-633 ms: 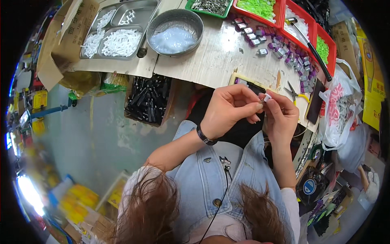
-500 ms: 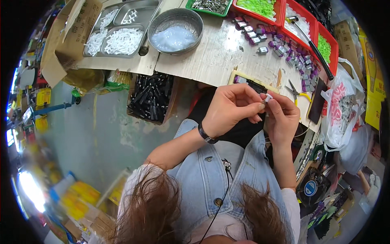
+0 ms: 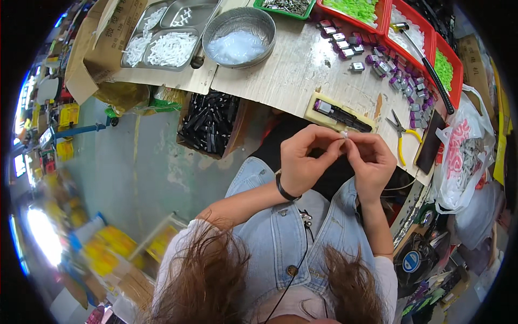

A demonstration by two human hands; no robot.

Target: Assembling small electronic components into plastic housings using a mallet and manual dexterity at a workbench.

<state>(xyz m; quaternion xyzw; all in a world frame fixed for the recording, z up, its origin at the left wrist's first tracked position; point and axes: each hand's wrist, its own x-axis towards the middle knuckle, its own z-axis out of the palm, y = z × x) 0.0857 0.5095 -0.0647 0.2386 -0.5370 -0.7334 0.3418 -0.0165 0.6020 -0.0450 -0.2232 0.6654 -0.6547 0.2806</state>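
My left hand (image 3: 308, 157) and my right hand (image 3: 371, 164) meet fingertip to fingertip just off the table's front edge. Both pinch a small white plastic piece (image 3: 344, 134), mostly covered by the fingers, so its exact kind is unclear. Right behind them a cream-coloured block (image 3: 311, 114) lies on the table. Set in it is a long black plastic housing (image 3: 348, 116), with a small silver and purple motor (image 3: 324, 106) at its left end. Pliers with yellow handles (image 3: 400, 129) rest to the right of my right hand.
Several small motors (image 3: 380, 67) are scattered at the back right, before red trays (image 3: 382, 27) of green and white parts. A hammer (image 3: 426, 62) lies across them. A metal bowl (image 3: 270, 29), a divided steel tray (image 3: 198, 38) and a box of black parts (image 3: 208, 121) are leftward.
Both hands have come down slightly toward my body, the pinched piece still between them. The cream block and its black housing now show more fully. The whole view has shifted a little.
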